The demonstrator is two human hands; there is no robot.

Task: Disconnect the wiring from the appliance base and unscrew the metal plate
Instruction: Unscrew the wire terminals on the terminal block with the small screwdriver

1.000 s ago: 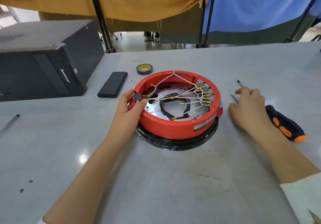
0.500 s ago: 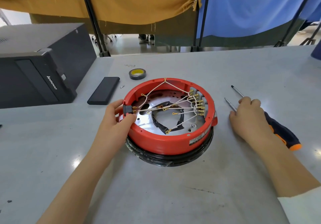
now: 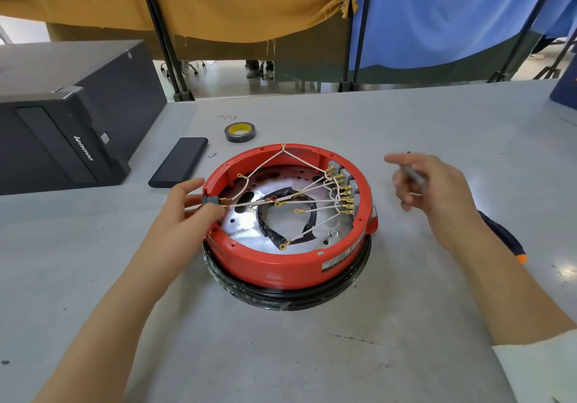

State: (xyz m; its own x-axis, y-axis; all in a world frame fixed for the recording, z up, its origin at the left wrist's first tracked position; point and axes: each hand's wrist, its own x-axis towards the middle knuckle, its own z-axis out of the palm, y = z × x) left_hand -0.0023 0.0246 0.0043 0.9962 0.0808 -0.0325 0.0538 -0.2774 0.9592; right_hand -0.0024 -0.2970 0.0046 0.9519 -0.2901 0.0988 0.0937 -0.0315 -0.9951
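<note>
The red appliance base (image 3: pixel 288 224) sits mid-table on a black ring, white wires (image 3: pixel 299 196) strung across the shiny metal plate (image 3: pixel 246 212) inside. The left hand (image 3: pixel 190 212) pinches the black connector (image 3: pixel 209 200) at the rim. The right hand (image 3: pixel 437 187) hovers beside it, fingers curled round a thin screwdriver (image 3: pixel 413 177)
</note>
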